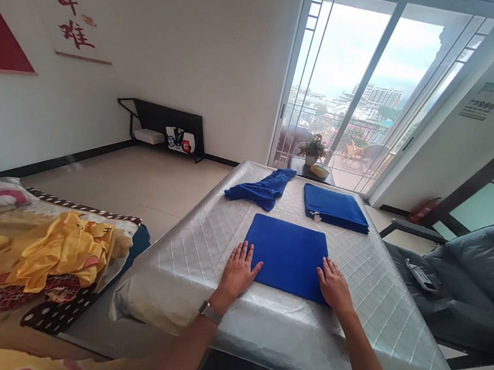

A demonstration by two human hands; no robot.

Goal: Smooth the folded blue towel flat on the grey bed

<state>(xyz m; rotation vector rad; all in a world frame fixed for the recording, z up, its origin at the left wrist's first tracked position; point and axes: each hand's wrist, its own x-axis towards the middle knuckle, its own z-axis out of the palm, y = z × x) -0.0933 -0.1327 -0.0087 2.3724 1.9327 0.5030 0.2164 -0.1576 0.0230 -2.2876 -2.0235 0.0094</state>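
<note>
A flat blue folded cloth (287, 257) lies on the silver quilted table cover (202, 252) in front of me. My left hand (240, 268) rests flat on its left edge, fingers stretched out. On the right edge lies my right hand (334, 284), fingers extended and touching the cloth. Neither hand grips anything. Behind the cloth to the right is a stack of folded blue cloths (335, 206) with a small white tag at its front. A crumpled blue cloth (264, 188) lies loosely at the far left of the table.
To the left, a bed holds rumpled yellow clothing (68, 249). A dark padded chair (481, 276) with a remote-like device (421, 274) stands at the right. Beyond the table, a small stand carries a potted plant (313, 148) before the glass doors.
</note>
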